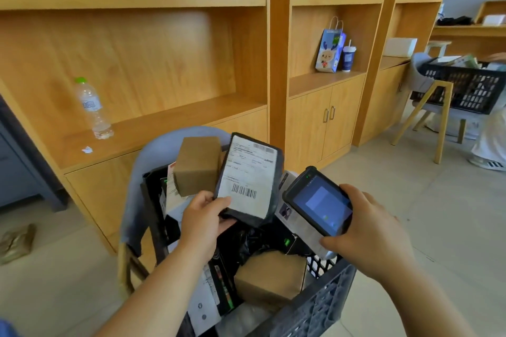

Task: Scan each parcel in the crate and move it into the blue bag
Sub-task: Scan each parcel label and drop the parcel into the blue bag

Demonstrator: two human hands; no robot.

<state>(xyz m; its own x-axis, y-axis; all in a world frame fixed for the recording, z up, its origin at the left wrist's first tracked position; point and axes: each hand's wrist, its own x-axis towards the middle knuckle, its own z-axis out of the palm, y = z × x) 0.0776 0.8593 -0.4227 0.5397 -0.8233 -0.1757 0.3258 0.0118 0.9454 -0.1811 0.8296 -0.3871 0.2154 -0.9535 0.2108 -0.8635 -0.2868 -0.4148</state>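
Observation:
My left hand (204, 217) grips the lower edge of a flat black parcel (250, 178), held upright above the crate with its white barcode label facing me. My right hand (365, 226) holds a black handheld scanner (319, 201), screen lit, just right of the parcel. Below both sits the dark crate (320, 306) on a grey chair, filled with several parcels, among them a brown box (198, 165) at the back and another brown box (271, 278) at the front. No large blue bag for parcels shows in view.
Wooden shelving fills the wall behind; a water bottle (93, 108) stands on its ledge, and a small blue gift bag (330, 48) with a cup beside it on another. A second black crate (465, 87) rests on a chair at right, beside a person's legs.

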